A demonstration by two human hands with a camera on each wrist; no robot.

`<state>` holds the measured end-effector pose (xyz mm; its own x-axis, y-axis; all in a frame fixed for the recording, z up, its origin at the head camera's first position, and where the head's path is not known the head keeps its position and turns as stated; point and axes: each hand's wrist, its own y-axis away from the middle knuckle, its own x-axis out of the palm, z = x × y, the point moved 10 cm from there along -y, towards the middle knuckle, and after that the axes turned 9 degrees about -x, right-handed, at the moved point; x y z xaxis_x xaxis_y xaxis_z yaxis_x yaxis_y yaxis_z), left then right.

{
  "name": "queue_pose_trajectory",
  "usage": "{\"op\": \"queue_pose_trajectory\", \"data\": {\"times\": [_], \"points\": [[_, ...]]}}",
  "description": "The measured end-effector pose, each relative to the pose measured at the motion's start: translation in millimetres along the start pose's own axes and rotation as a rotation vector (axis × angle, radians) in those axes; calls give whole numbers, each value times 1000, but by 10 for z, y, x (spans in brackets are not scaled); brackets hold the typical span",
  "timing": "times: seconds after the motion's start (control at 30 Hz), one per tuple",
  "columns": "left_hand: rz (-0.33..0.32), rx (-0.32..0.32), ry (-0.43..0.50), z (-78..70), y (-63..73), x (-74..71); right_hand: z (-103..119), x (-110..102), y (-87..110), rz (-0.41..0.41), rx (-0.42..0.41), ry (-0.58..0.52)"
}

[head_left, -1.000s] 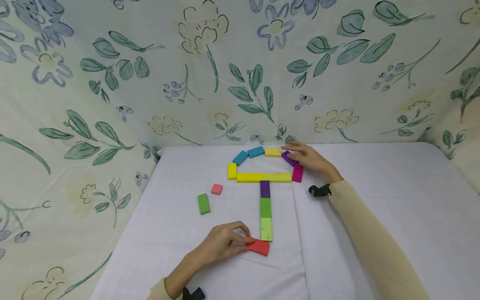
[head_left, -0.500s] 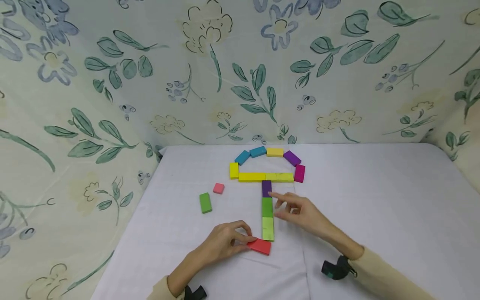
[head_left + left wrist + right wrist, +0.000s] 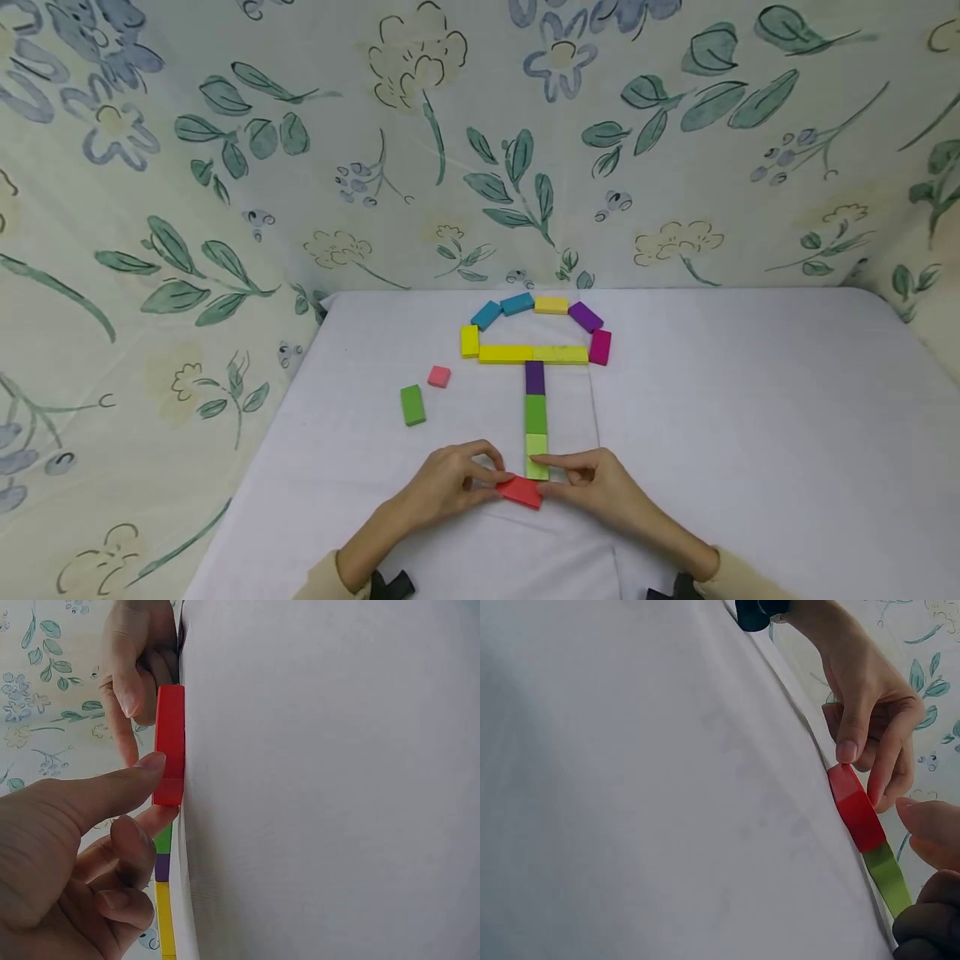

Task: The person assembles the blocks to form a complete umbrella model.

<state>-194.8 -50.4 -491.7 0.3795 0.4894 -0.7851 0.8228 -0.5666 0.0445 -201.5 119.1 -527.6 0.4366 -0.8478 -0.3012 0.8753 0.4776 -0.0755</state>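
Note:
My left hand [image 3: 450, 483] pinches the left end of a red block [image 3: 522, 493] between thumb and index finger; the left wrist view shows this grip on the red block [image 3: 171, 724] closely. My right hand [image 3: 611, 496] is at the block's right end, thumb beside it and index finger stretched over a light green block [image 3: 536, 444]. In the right wrist view its thumb looks apart from the red block [image 3: 855, 806]. The light green block, a green block [image 3: 536, 414] and a dark purple block [image 3: 535, 377] form a vertical line above the red one.
Two yellow blocks [image 3: 506, 355] lie end to end atop the line. Blue blocks [image 3: 517, 303], yellow blocks [image 3: 551, 306], a purple block [image 3: 585, 316] and a magenta block [image 3: 600, 347] arch over them. A loose green block [image 3: 412, 405] and pink block [image 3: 439, 377] lie left on the white cloth [image 3: 720, 400].
My right hand has come down from the purple block of the arch, past the vertical line, to the red block's right end. My left hand has stayed on the red block.

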Motion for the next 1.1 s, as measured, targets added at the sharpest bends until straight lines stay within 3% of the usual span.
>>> {"op": "queue_pose_trajectory", "data": {"times": [0.33, 0.77, 0.87, 0.93, 1.1], "points": [[-6, -7, 14, -10, 7, -18, 26, 28, 29, -73, -20, 58], [-9, -1, 45, -24, 11, -67, 4, 24, 32, -79, -29, 94], [-61, -13, 55, 1, 15, -217, 15, 19, 29, -82, -34, 97], [-128, -24, 40, 68, 19, -379, 17, 18, 28, -83, -33, 103], [-304, -83, 32, 469, 39, -882, 14, 22, 29, -84, -24, 102]]}}
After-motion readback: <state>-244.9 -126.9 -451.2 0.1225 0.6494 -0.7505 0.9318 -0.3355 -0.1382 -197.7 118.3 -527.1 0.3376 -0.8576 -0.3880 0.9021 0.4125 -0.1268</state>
